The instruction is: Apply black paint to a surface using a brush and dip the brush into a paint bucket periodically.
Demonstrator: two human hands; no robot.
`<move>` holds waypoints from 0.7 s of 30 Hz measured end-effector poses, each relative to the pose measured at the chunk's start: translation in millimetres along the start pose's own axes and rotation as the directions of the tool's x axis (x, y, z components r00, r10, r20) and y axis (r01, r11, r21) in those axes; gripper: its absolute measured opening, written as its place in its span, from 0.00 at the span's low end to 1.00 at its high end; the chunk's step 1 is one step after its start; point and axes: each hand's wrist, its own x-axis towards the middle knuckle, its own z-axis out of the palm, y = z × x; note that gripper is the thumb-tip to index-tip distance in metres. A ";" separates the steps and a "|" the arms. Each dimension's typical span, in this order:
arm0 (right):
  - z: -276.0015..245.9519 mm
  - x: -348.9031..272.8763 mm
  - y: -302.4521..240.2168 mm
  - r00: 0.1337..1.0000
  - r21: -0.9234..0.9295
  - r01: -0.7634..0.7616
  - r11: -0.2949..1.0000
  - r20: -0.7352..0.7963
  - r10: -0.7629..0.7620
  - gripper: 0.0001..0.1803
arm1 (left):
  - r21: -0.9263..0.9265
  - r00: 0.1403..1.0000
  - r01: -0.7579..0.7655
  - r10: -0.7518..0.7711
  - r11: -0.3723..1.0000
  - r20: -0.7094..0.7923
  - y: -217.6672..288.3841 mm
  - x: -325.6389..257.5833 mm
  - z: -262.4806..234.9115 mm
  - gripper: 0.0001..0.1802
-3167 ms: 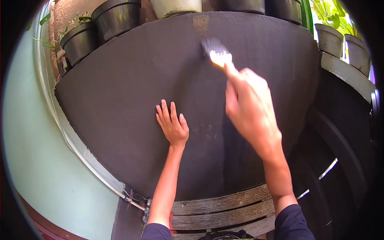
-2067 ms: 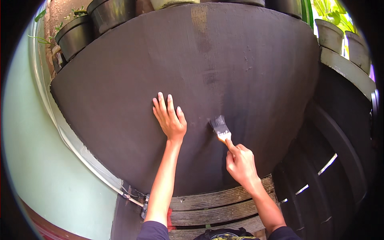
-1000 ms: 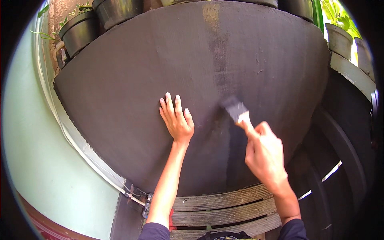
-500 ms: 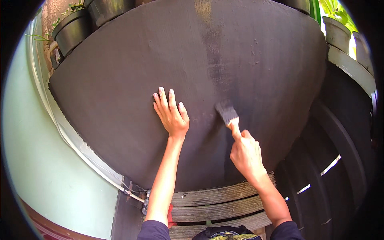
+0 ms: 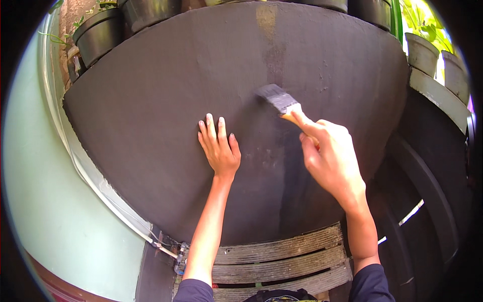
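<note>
My right hand (image 5: 332,156) grips the wooden handle of a flat paintbrush (image 5: 277,100), its index finger stretched along toward the bristles. Dark paint covers the bristles, which point up and left over the dark wall (image 5: 151,100); whether they touch it I cannot tell. To the left, my left hand (image 5: 220,153) lies flat on the wall with fingers spread, holding nothing. Above the brush runs a patchy vertical streak, with a yellowish patch (image 5: 266,22) at its top. A darker, wet-looking band shows lower down, left of my right forearm.
Black plant pots (image 5: 100,36) line the wall's top edge, and grey pots (image 5: 422,53) stand at the far right. A pale green wall (image 5: 55,191) with a white pipe (image 5: 85,173) borders the left. Weathered wooden slats (image 5: 276,251) lie below; dark slats curve along the right.
My right hand has moved the paintbrush up the wall, and the hand now sits higher and further right. Part of the patchy streak looks more evenly coloured. My left hand stays flat on the wall.
</note>
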 end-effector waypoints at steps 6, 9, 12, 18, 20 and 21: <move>5.2 3.2 34.8 0.990 0.070 -0.139 0.988 -0.022 0.141 0.26 | -0.015 1.000 0.005 -0.005 1.000 0.007 -3.1 -0.7 -1.0 0.28; -6.5 -0.2 29.0 0.985 0.052 -0.116 0.992 -0.123 0.122 0.22 | -0.026 1.000 0.004 -0.004 1.000 0.003 -1.9 1.5 -0.3 0.27; -22.1 7.1 21.0 0.979 0.153 -0.061 0.986 -0.182 0.089 0.22 | -0.008 1.000 0.001 -0.001 1.000 0.005 -4.5 -1.4 -0.4 0.27; -33.9 66.3 16.6 0.975 0.474 -0.070 0.878 -0.153 0.161 0.22 | -0.008 1.000 0.015 -0.015 1.000 0.025 0.7 1.3 -1.2 0.27; -16.8 70.6 28.1 0.979 0.582 -0.152 0.799 -0.022 0.202 0.21 | -0.011 1.000 0.013 -0.013 1.000 0.018 0.9 0.5 -1.1 0.27; 3.7 64.7 33.6 0.973 0.575 -0.149 0.804 -0.060 0.223 0.21 | -0.004 1.000 0.010 -0.010 1.000 0.018 -0.6 0.1 -2.9 0.27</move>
